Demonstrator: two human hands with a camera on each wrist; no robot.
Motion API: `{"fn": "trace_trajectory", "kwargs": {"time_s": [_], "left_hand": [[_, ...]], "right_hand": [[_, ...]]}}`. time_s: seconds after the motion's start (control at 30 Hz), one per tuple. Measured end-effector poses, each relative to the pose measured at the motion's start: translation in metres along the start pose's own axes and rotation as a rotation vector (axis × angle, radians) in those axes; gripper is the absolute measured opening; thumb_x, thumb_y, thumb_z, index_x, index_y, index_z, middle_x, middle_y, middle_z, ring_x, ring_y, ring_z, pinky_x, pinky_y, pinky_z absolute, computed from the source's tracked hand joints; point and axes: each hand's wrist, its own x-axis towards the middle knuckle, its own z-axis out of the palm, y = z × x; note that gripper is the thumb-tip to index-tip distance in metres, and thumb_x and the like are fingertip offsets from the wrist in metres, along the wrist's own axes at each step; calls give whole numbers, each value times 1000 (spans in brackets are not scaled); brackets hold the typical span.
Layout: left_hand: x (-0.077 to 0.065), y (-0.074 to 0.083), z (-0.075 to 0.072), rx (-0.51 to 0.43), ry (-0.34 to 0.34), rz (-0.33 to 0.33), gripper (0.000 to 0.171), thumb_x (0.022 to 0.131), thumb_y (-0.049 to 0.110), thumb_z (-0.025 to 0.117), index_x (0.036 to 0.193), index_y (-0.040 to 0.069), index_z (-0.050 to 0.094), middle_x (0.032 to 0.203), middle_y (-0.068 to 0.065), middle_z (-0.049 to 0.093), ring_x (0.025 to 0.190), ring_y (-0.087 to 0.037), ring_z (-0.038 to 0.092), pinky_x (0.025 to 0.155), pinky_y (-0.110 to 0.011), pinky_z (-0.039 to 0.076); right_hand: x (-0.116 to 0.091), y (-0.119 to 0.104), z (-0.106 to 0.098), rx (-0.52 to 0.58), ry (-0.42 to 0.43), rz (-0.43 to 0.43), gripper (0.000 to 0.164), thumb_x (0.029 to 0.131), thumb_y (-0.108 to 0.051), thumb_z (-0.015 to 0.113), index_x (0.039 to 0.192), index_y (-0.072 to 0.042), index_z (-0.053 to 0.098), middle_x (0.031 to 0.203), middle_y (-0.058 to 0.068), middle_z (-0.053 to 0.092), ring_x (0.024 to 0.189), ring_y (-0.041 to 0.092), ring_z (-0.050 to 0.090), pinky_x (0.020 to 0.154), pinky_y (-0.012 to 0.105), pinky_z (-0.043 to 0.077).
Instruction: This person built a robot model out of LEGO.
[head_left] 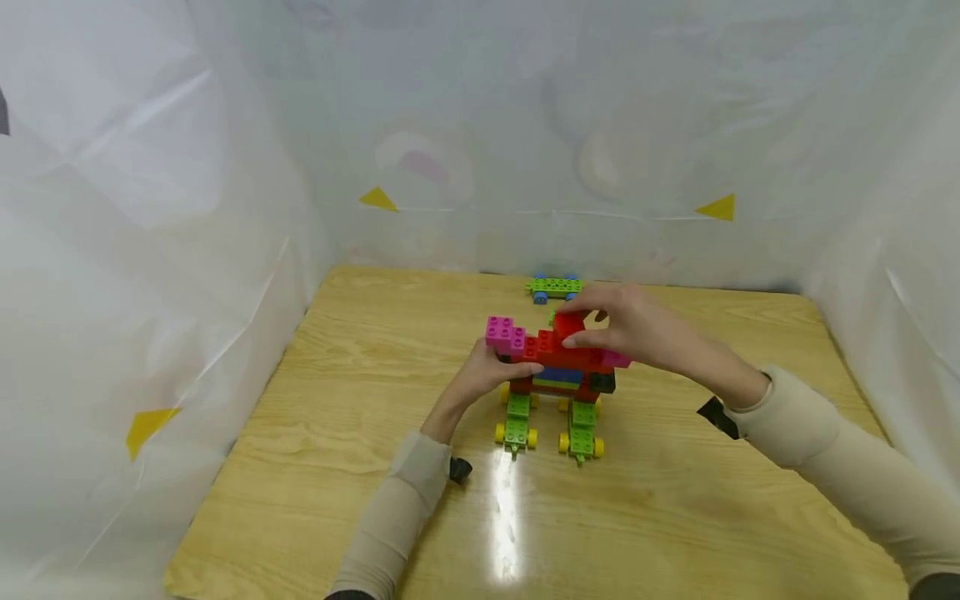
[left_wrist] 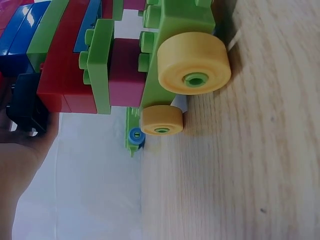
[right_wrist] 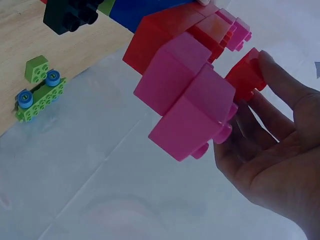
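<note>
A toy-brick model (head_left: 566, 358) of red, blue, green, black and pink bricks stands in the middle of the table on two green wheeled bases (head_left: 517, 427) with yellow wheels. My left hand (head_left: 480, 375) grips its left end, thumb along the front and fingers hidden behind. In the left wrist view, part of that hand shows beside a black brick (left_wrist: 27, 102). A red brick (right_wrist: 246, 75) is pinched between the thumb and fingers of my right hand (right_wrist: 280, 145), over the model's top. Stepped pink bricks (right_wrist: 192, 110) stick out at the model's end near this hand.
Behind the model, near the table's back edge, lies a green base with blue wheels (head_left: 555, 287). A small green brick (right_wrist: 37, 69) sits beside it. White sheeting (head_left: 480, 125) with yellow tape hangs round the wooden table (head_left: 337, 417) at the back and sides.
</note>
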Motion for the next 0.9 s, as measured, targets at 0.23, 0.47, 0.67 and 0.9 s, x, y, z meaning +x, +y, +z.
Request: {"fn": "trace_trajectory", "kwargs": {"time_s": [0.23, 0.47, 0.67, 0.9], "left_hand": [[3, -2, 2, -6, -17, 4, 35, 85, 8, 74, 115, 2, 57, 107, -12, 66, 94, -22, 63, 83, -35, 52], [-2, 18, 6, -15, -37, -13, 32, 85, 3, 72, 113, 0, 56, 104, -10, 64, 91, -18, 61, 82, -33, 51], [-5, 26, 10, -4, -36, -12, 31, 85, 3, 72, 112, 0, 56, 104, -10, 64, 91, -18, 61, 82, -32, 51], [-6, 27, 13, -39, -51, -24, 31, 86, 4, 72, 113, -2, 57, 103, -11, 68, 91, -19, 65, 83, -34, 53]], "right_hand": [[-2, 5, 12, -69, 26, -32, 33, 76, -20, 83, 104, -6, 73, 96, 3, 69, 79, 15, 59, 67, 33, 52], [-4, 5, 17, -98, 39, -3, 33, 76, -19, 83, 104, -5, 72, 93, 5, 68, 71, 15, 57, 62, 30, 49], [-5, 2, 15, -139, 32, 3, 32, 75, -19, 83, 101, -5, 73, 90, 5, 67, 70, 15, 56, 60, 30, 48], [-8, -4, 11, -143, 7, 25, 31, 73, -19, 85, 98, -5, 72, 89, 4, 68, 76, 16, 62, 65, 33, 52]]}}
